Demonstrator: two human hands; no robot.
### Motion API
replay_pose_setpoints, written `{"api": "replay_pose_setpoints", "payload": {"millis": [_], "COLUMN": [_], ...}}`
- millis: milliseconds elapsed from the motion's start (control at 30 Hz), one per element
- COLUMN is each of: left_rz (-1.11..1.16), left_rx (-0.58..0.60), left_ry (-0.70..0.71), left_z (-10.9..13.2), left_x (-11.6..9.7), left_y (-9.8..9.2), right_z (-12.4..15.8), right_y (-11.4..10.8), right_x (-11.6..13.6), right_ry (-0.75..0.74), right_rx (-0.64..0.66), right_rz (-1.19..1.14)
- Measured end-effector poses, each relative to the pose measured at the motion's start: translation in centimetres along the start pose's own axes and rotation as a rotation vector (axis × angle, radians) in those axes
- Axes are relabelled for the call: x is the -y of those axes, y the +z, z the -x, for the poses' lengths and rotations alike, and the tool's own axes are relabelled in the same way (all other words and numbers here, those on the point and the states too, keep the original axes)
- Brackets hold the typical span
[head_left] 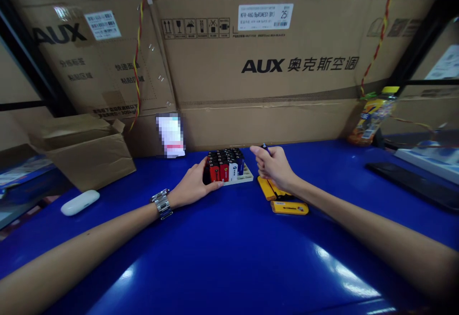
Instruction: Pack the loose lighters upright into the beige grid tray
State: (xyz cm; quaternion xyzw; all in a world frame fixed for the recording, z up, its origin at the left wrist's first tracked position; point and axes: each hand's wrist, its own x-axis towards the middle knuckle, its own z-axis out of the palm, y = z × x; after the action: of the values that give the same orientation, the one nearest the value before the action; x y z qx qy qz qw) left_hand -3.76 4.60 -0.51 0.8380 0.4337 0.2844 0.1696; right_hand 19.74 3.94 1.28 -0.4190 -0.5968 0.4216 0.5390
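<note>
Our right hand [274, 168] closes around a dark lighter [264, 147], upright, its top pointing up; our left hand [193, 186] clasps the tray [247, 177] of standing lighters [224, 164].

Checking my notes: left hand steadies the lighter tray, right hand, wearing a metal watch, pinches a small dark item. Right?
Not quite: the head view shows the metal watch on the left wrist, not the right. The left hand does steady the lighter tray, and the right hand pinches a small dark item.
</note>
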Motion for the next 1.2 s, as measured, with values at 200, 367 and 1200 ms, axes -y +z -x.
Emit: {"api": "replay_pose_setpoints", "payload": {"millis": [200, 367, 1200], "left_rz": [0.007, 0.016, 0.015], "left_rx": [0.015, 0.016, -0.001], "left_ry": [-0.024, -0.022, 0.008], "left_z": [0.0, 0.0, 0.0], "left_x": [-0.3, -0.2, -0.2], "left_y": [-0.1, -0.1, 0.0], "right_z": [-0.3, -0.5, -0.7], "right_y": [-0.5, -1.2, -2.3], "right_x": [1.3, 0.7, 1.5], "right_ry": [-0.013, -0.133, -0.337], "right_rx": [0.159, 0.180, 0.388], "right_rz": [-0.112, 0.033, 1.064]}}
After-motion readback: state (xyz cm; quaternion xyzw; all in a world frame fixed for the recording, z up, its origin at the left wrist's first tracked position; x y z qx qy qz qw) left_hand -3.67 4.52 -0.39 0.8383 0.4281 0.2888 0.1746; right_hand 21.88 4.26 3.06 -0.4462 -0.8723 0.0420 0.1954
